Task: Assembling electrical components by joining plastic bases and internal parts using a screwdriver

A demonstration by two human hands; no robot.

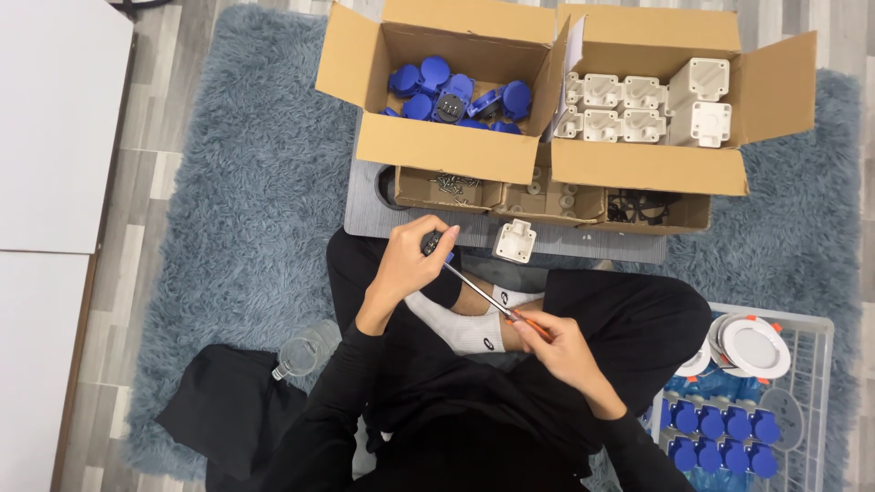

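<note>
Crossed legs in black trousers and white socks [469, 330] fill the near field; the person sits on a grey-blue shag rug [255, 191]. Far left, a clear plastic bottle [301, 353] lies beside the left knee, untouched.

Left hand [410, 264]: clenched around a small dark part with a blue edge [431, 242], held above the lap just in front of the grey board [365, 214]. Right hand [556, 351]: grasping the orange handle of a screwdriver [483, 293], whose shaft runs up-left with its tip at the held part.

Judged step: a screw is being driven into, or seated on, the part. The next move calls for keeping the tip engaged while the left hand steadies the piece; slippage is the risk.

Behind, 2 open cardboard boxes: the left box [447, 146] holds blue socket covers, the right box [647, 164] holds white housings. Below them stand 3 shallow trays; the first contains screws [453, 185]. 1 white housing [515, 240] stands loose on the board. Far right, a wire basket [816, 364] holds blue-capped assembled units and round white fittings.
</note>
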